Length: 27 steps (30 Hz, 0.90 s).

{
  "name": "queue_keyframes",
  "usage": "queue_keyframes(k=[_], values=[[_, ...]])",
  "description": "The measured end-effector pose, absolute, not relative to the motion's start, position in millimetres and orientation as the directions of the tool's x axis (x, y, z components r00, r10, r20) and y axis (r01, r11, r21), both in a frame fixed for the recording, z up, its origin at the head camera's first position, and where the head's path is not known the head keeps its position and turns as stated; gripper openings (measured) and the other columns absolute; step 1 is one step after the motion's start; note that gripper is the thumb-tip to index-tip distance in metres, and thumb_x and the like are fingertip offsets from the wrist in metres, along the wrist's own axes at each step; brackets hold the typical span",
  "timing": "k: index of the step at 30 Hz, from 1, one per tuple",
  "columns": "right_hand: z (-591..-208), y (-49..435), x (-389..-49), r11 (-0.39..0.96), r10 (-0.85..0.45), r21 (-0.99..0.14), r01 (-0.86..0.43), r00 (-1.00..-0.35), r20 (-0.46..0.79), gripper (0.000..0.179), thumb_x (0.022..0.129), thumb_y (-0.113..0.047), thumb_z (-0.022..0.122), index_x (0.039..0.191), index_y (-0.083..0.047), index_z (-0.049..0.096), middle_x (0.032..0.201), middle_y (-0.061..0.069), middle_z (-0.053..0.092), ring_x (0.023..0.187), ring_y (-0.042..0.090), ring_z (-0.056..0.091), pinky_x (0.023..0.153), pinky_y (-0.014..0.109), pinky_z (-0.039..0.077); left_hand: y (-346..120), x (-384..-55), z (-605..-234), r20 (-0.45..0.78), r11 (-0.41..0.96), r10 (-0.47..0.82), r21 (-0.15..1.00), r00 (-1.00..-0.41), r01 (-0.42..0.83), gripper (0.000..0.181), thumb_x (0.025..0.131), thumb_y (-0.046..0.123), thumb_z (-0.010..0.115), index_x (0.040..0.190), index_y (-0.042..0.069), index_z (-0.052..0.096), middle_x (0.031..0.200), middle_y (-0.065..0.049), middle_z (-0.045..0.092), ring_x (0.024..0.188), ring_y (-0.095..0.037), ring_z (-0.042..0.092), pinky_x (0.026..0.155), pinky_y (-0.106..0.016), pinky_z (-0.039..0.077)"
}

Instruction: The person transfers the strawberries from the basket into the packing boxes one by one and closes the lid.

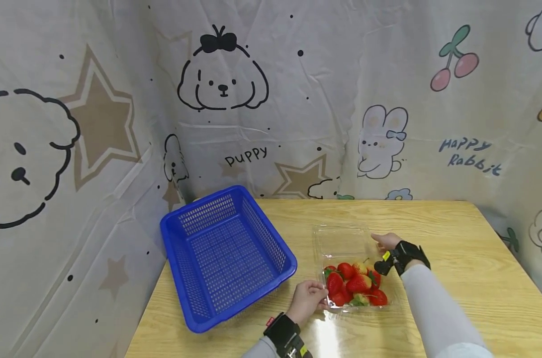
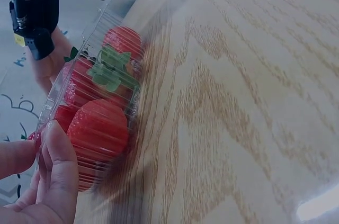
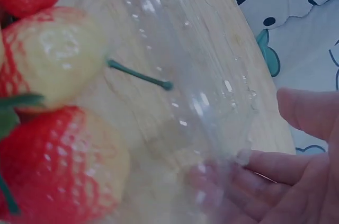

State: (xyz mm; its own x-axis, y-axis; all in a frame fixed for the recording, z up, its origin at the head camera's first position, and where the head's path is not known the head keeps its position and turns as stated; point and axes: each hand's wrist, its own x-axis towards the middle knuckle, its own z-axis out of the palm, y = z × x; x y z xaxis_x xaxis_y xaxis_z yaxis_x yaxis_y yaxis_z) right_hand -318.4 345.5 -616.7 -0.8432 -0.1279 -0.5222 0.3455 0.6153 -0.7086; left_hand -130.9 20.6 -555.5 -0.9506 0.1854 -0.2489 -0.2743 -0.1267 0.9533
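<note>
A clear plastic clamshell box [image 1: 349, 310] stands on the table with its lid [image 1: 342, 241] folded back on the far side. Red strawberries [image 1: 359, 284], some partly yellow with green leaves, fill the box. My left hand [image 1: 306, 301] pinches the rim at the near left corner; in the left wrist view its thumb and forefinger meet at that edge. At the lid's right side is my right hand [image 1: 387, 241]. The right wrist view shows its fingers [image 3: 275, 167] against the outside of the clear plastic, with the thumb standing apart.
A blue perforated plastic basket [image 1: 277, 281] sits on the left of the wooden table [image 1: 450, 248], close to the box. A printed cloth [image 1: 271, 124] hangs behind and at both sides of the table.
</note>
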Motion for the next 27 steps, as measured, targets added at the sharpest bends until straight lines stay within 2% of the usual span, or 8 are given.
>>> queue_keyframes(k=[3,6,10,13,16,19,23,27], values=[[-562,311,-281,0.586,-0.143,-0.726,0.359,-0.837,-0.529,0.065,0.094,-0.046,0.040,0.106,0.016,0.053,0.093,0.020,0.059,0.080,0.027,0.057,0.077,0.039,0.045,21,-131,-557,-0.256,-0.118,0.185,0.953,-0.949,-0.280,0.009,0.081,-0.005,0.058,0.088,-0.008,0.054,0.068,-0.005,0.057,0.055,-0.011,0.054,0.056,-0.032,0.054],[-521,287,-252,0.489,-0.167,-0.780,0.391,-0.835,-0.524,0.059,0.097,-0.035,0.038,0.113,0.021,0.048,0.089,0.016,0.057,0.077,0.022,0.054,0.074,0.033,0.043,21,-131,-557,-0.263,-0.115,0.182,0.951,-0.947,-0.286,0.009,0.081,-0.005,0.059,0.088,-0.008,0.055,0.068,-0.005,0.057,0.055,-0.012,0.054,0.056,-0.032,0.054],[-493,277,-240,0.396,-0.204,-0.832,0.388,-0.846,-0.492,0.061,0.100,-0.030,0.030,0.130,0.023,0.027,0.102,0.023,0.055,0.078,0.012,0.053,0.071,0.027,0.044,20,-132,-556,-0.261,-0.107,0.181,0.953,-0.948,-0.283,0.009,0.081,-0.005,0.059,0.088,-0.008,0.055,0.068,-0.005,0.057,0.055,-0.011,0.054,0.056,-0.032,0.054],[-487,282,-243,0.330,-0.267,-0.884,0.332,-0.865,-0.425,0.066,0.100,-0.034,0.023,0.136,0.019,0.012,0.129,0.036,0.038,0.104,0.025,0.056,0.085,0.032,0.046,20,-133,-557,-0.255,-0.116,0.183,0.953,-0.950,-0.278,0.009,0.080,-0.005,0.059,0.088,-0.009,0.055,0.068,-0.004,0.057,0.055,-0.011,0.054,0.056,-0.032,0.054],[-489,292,-244,0.198,-0.333,-0.938,0.284,-0.881,-0.337,0.073,0.098,-0.043,0.020,0.139,0.015,0.000,0.141,0.037,0.012,0.130,0.043,0.025,0.105,0.048,0.027,21,-133,-558,-0.253,-0.126,0.185,0.952,-0.950,-0.278,0.010,0.080,-0.006,0.058,0.088,-0.009,0.054,0.067,-0.003,0.056,0.054,-0.011,0.054,0.055,-0.031,0.054],[-486,299,-240,0.101,-0.370,-0.970,0.221,-0.897,-0.243,0.075,0.097,-0.045,0.017,0.139,0.012,-0.005,0.142,0.037,0.000,0.131,0.049,0.002,0.105,0.058,0.006,21,-133,-558,-0.248,-0.132,0.183,0.953,-0.951,-0.274,0.010,0.080,-0.006,0.057,0.089,-0.011,0.054,0.066,-0.003,0.054,0.054,-0.011,0.053,0.056,-0.032,0.054],[-475,303,-226,0.063,-0.368,-0.988,0.142,-0.917,-0.155,0.070,0.098,-0.043,0.016,0.141,0.009,0.000,0.143,0.036,0.002,0.132,0.047,0.003,0.106,0.057,0.004,20,-130,-549,-0.238,-0.132,0.184,0.956,-0.954,-0.264,0.010,0.081,-0.008,0.056,0.089,-0.013,0.053,0.066,-0.003,0.053,0.056,-0.013,0.053,0.060,-0.037,0.055],[-467,307,-203,0.021,-0.342,-0.997,0.072,-0.937,-0.075,0.053,0.099,-0.039,0.021,0.139,-0.003,0.024,0.140,0.016,0.033,0.130,0.023,0.032,0.107,0.034,0.027,19,-124,-533,-0.218,-0.134,0.188,0.960,-0.958,-0.245,0.008,0.080,-0.009,0.054,0.087,-0.014,0.052,0.066,-0.004,0.054,0.056,-0.013,0.053,0.062,-0.042,0.055]])
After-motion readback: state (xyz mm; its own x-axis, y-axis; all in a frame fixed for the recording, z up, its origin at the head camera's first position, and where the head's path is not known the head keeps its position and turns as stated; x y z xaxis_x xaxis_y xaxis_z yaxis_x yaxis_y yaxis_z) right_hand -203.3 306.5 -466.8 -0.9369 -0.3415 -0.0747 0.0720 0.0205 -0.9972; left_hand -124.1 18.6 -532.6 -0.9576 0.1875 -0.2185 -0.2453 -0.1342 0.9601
